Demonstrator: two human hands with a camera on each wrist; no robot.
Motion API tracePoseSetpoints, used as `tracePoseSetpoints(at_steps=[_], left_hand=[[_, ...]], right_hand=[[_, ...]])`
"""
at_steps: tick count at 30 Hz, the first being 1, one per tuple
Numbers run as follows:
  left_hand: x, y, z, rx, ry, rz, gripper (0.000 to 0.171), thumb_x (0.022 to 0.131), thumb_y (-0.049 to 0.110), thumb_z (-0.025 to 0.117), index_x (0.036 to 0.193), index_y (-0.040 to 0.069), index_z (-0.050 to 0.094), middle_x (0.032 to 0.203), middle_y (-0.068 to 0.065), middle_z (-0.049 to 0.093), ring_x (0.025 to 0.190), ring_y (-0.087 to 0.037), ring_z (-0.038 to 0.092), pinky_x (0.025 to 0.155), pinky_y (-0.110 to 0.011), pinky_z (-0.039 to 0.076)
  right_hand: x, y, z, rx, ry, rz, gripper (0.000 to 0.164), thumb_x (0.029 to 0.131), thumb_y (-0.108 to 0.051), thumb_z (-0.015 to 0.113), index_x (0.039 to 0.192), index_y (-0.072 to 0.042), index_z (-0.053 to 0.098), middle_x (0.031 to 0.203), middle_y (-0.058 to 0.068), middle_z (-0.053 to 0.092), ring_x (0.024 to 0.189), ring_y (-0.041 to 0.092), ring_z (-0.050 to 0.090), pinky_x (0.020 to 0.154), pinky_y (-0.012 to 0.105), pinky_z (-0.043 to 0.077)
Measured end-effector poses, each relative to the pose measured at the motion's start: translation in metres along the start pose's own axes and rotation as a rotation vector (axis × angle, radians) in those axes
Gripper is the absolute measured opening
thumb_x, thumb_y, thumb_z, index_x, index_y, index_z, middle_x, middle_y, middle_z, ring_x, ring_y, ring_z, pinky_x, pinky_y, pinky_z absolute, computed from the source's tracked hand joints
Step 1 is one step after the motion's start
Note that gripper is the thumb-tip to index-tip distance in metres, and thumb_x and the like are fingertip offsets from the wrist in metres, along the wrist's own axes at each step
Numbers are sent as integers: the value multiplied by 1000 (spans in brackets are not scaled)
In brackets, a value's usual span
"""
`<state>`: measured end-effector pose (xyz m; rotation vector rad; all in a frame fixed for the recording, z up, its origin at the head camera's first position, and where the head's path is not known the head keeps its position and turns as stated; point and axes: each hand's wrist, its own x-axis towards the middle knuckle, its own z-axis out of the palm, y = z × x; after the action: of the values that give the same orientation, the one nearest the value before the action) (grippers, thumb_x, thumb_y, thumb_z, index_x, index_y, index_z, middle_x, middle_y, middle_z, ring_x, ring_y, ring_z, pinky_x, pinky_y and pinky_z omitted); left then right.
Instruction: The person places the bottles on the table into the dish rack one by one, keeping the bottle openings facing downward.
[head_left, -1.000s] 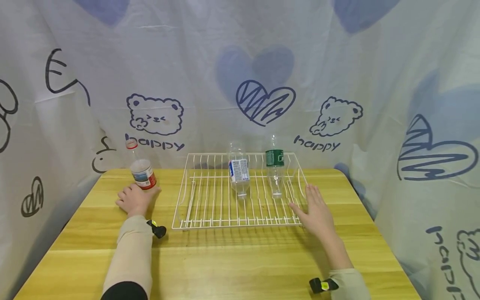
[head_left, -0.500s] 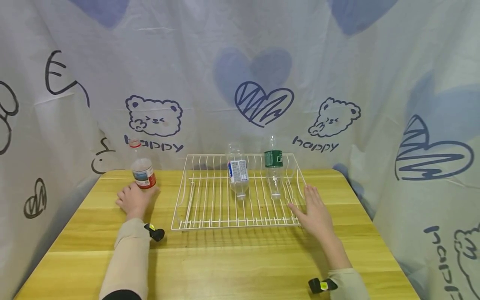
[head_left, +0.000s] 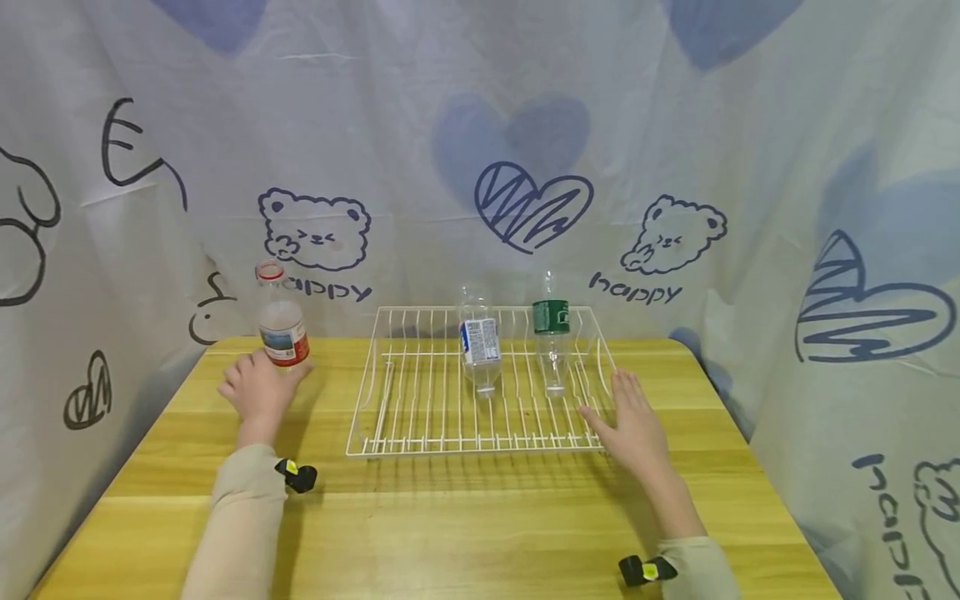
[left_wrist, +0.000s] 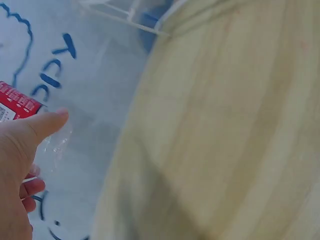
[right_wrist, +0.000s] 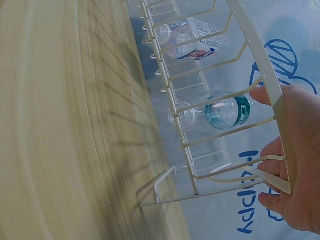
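Observation:
My left hand (head_left: 258, 392) grips a clear plastic bottle (head_left: 283, 337) low on its body. A red ring circles its neck, and its label is red with a picture. It leans slightly left above the table. In the left wrist view, the thumb lies beside the red label (left_wrist: 20, 102), and most of the bottle is out of frame. My right hand (head_left: 637, 425) holds the front right corner of a white wire dish rack (head_left: 420, 450), thumb and fingers on either side of its rim. A white-labelled bottle (head_left: 480, 342) and a green-labelled bottle (head_left: 552, 318) sit in it, mouths toward me.
The rack stands on a yellow wood-grain table (head_left: 465, 533), near its far edge. A pale curtain (head_left: 420, 150) printed with hearts and bears surrounds the table behind and at both sides.
My left hand has raised the bottle with the red ring and drawn it slightly left. My right hand and the two bottles in the rack have stayed in place.

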<state>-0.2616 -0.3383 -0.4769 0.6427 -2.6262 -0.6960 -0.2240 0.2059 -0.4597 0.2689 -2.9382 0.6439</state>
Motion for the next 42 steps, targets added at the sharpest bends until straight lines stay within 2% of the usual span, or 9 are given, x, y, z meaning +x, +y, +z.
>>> tracePoseSetpoints(at_steps=[9,16,22,32,42], left_hand=[[-9,20,-27,7,44,60,74,83,49,71,125,-7,45,124,-33,46,121,-53,32,96,-66,18],[-19,40,-44,5,113,171,72,81,41,76,127,-6,46,122,-32,46,120,-52,32,94,-67,19],[-29,58,-53,-27,168,275,71,76,33,80,128,-3,47,122,-30,48,117,-48,34,95,-66,20],[-50,83,-57,-48,244,421,70,68,23,85,123,-1,49,118,-26,50,113,-46,39,90,-62,25],[-66,100,-49,30,274,565,73,60,19,89,120,1,52,117,-23,54,111,-42,42,89,-58,30]], right_hand=[[0,0,-1,5,-15,3,92,96,-60,43,153,5,11,162,22,7,150,41,6,121,52,11],[1,1,-1,-3,-22,2,92,96,-59,44,153,6,11,162,23,7,150,41,6,121,51,10],[1,1,1,-7,-14,-6,93,96,-61,43,153,6,11,161,23,8,150,41,7,121,52,11],[1,3,3,-47,11,-20,92,96,-60,43,154,3,9,162,21,5,151,40,6,121,51,9],[0,-3,-4,-70,47,-65,94,93,-53,55,154,3,10,162,22,7,150,40,7,121,52,11]])
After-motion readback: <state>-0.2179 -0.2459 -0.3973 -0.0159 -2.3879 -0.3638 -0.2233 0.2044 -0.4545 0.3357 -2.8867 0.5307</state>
